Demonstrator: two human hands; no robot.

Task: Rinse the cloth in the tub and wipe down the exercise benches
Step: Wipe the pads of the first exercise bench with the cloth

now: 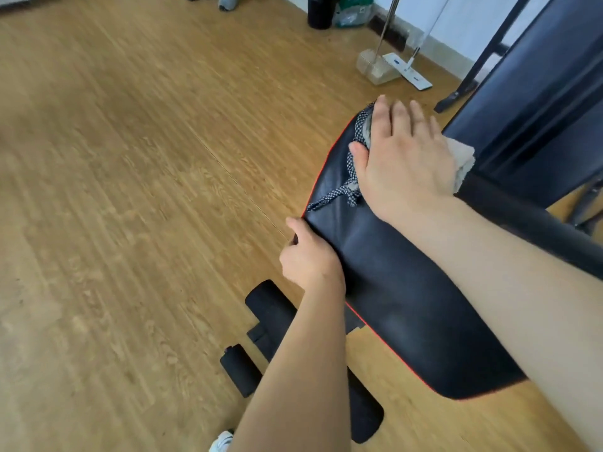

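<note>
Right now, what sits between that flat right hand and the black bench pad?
The cloth, pressed flat under the right hand onto the bench pad; the head view shows it.

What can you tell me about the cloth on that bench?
The cloth is a soft, bunched rag, black-and-white checked on one side, pale and fluffy on the other. It lies on the far end of the black bench pad, a checked tail trailing toward the camera. The right hand presses flat on it, hiding its middle.
</note>
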